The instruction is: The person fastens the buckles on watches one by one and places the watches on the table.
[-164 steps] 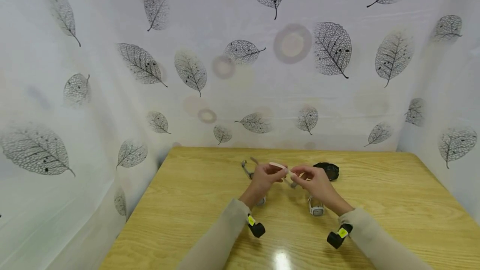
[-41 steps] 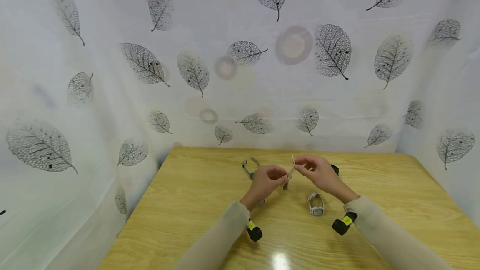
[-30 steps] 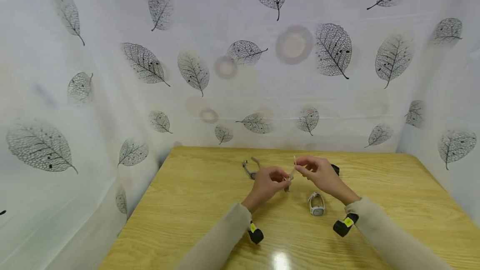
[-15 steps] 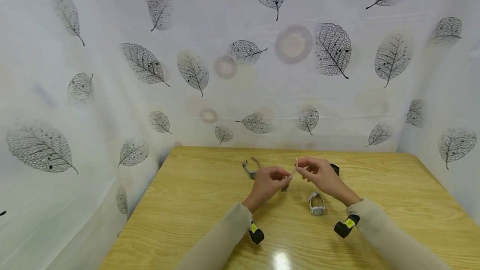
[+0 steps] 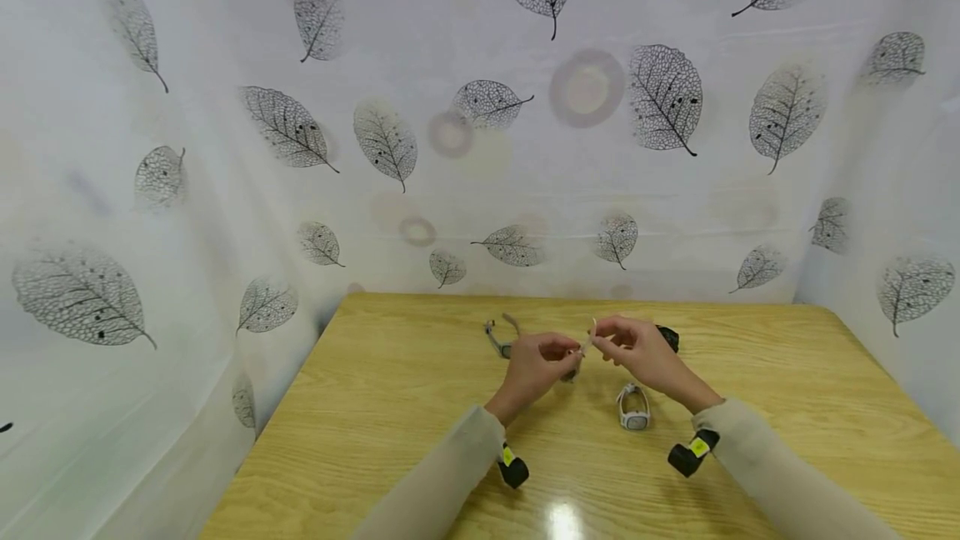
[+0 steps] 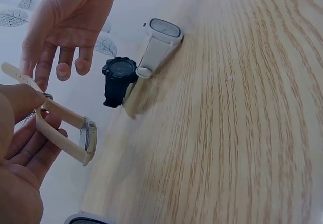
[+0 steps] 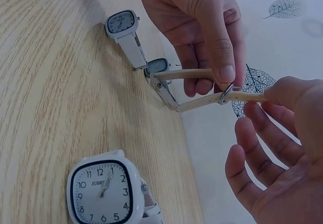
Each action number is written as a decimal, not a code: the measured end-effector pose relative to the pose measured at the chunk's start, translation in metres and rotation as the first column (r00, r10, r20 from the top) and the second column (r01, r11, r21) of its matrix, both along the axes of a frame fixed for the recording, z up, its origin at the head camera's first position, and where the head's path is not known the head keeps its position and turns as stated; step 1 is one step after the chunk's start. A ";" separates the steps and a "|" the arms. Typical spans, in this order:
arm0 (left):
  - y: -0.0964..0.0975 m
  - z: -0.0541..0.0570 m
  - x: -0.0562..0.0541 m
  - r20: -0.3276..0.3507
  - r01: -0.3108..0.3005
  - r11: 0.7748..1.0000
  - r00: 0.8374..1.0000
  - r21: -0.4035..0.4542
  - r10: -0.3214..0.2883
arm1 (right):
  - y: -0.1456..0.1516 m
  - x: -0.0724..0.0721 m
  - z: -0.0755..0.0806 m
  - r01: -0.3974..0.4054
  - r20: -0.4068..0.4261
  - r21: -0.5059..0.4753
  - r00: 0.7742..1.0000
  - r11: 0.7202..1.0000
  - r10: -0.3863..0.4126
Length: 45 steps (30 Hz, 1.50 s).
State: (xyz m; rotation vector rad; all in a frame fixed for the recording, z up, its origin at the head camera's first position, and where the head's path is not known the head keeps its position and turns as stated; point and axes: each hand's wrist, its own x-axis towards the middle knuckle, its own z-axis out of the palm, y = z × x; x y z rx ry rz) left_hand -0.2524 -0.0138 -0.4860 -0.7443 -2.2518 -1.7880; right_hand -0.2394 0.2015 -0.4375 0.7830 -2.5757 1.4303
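Above the table my left hand (image 5: 528,369) pinches a watch (image 6: 88,141) with a cream strap near its metal buckle (image 7: 226,94). My right hand (image 5: 641,352) holds the strap's free end between thumb and index finger, as the right wrist view shows. The strap (image 7: 197,103) is looped, and its end passes through the buckle. The watch case hangs below the loop, its dial turned aside in the left wrist view. My right hand's other fingers (image 6: 63,70) are loosely bent beside the strap.
A white watch (image 5: 633,408) stands on the table just in front of my right hand. A black watch (image 5: 667,338) lies behind that hand, partly covered. Beyond my left hand is a grey watch (image 5: 501,346) with its strap undone. A leaf-print curtain (image 5: 480,190) surrounds the wooden table (image 5: 360,407).
Compared with the oldest frame, my right hand has shifted slightly right and up, and the strap end stands more upright between my hands. Over the last second both hands barely move.
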 end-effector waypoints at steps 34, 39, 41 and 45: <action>0.002 0.002 0.003 -0.203 0.005 0.994 0.979 -0.110 -0.027 | 0.004 -0.011 -0.017 0.020 0.043 -0.009 0.999 1.000 -0.019; 0.002 0.000 0.003 -0.213 -0.002 0.993 0.977 -0.115 -0.023 | 0.002 -0.011 -0.017 0.032 0.050 0.004 0.998 0.999 -0.032; 0.002 0.000 0.003 -0.216 -0.005 0.991 0.976 -0.132 -0.023 | 0.002 -0.010 -0.017 0.024 0.058 -0.001 0.998 1.000 -0.024; 0.002 -0.001 0.002 -0.222 -0.023 0.984 0.975 -0.175 -0.016 | 0.002 -0.009 -0.016 0.003 0.071 -0.021 0.997 1.000 -0.002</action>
